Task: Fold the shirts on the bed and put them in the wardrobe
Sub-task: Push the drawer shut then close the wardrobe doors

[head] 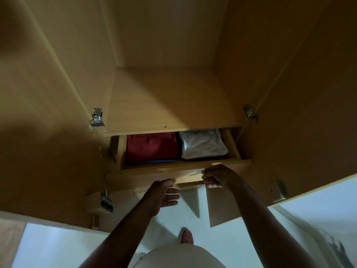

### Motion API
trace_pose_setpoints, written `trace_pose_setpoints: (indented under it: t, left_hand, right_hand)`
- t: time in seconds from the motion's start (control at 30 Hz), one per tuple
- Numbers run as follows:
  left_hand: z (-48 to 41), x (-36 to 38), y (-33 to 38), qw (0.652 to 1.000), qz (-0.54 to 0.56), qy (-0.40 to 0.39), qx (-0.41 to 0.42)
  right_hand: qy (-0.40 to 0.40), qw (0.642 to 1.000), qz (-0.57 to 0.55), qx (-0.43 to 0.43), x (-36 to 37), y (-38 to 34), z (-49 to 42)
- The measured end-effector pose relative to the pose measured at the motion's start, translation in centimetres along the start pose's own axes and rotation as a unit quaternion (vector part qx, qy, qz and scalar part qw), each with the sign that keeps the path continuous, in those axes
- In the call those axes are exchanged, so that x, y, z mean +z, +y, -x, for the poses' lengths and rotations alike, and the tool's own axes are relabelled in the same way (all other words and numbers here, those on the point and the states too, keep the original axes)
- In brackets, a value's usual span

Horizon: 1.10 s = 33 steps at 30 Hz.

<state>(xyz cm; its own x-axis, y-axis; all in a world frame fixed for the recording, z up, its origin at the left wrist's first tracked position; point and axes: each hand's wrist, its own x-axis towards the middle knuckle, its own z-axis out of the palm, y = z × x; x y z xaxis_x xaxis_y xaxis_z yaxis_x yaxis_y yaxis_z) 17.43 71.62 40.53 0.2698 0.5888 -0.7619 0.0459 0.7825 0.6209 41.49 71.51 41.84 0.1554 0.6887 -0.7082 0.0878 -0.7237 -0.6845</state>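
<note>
inside the drawer (173, 165) of the wardrobe (166, 35), which stands pulled out under the bare shelf (164, 97), the folded shirts lie side by side. the red shirt (151, 147) fills the drawer's left half, and a strip of blue cloth (158, 161) shows under its near edge. the white shirt (202, 145) fills the drawer's right half, lying on something dark whose edge shows along its near side. the two piles touch at the drawer's middle.

my hands are apart, both just in front of the drawer and below its front panel. my left hand (166, 193) is at the panel's middle, fingers loose and nearly straight, holding nothing; its topmost fingertip is at the panel's lower edge. my right hand (218, 176) is at the panel's right part with its fingers curled in. i cannot tell whether they grip the panel or only rest against it. between my hands, a pale handle slot (190, 183) shows in the panel's lower edge.

to either side of the drawer the wardrobe doors stand open, with a metal hinge (97, 118) above its left corner and another hinge (250, 112) above its right. below the drawer is the pale floor (58, 248), with my foot (187, 235) on it.
</note>
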Motion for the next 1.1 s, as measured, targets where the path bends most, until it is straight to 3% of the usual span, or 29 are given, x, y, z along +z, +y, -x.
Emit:
trace_pose_setpoints:
  t: [0.17, 0.3, 0.43, 0.7, 1.1]
  left_hand:
    - [-2.6, -1.0, 2.0, 0.982, 0.153, 0.095, 0.059]
    - [-3.4, -1.7, 4.5, 0.955, 0.264, 0.12, 0.066]
    - [-4.8, -1.7, 6.8, 0.938, 0.308, 0.125, 0.096]
    - [-8.3, -1.3, 10.6, 0.941, 0.283, 0.134, 0.126]
    - [-11.1, -2.0, 12.1, 0.968, 0.173, 0.131, 0.125]
  right_hand:
    - [0.006, 0.999, -0.042, 0.013, 0.1, -0.9, -0.9]
    - [0.0, 0.997, -0.08, 0.004, 0.0, -1.9, -2.6]
    - [0.0, 0.989, -0.142, -0.028, 0.1, -3.1, -5.0]
    - [-0.093, 0.954, -0.279, -0.063, 0.5, -6.2, -9.3]
    - [-0.11, 0.886, -0.446, -0.06, 2.1, -8.4, -14.0]
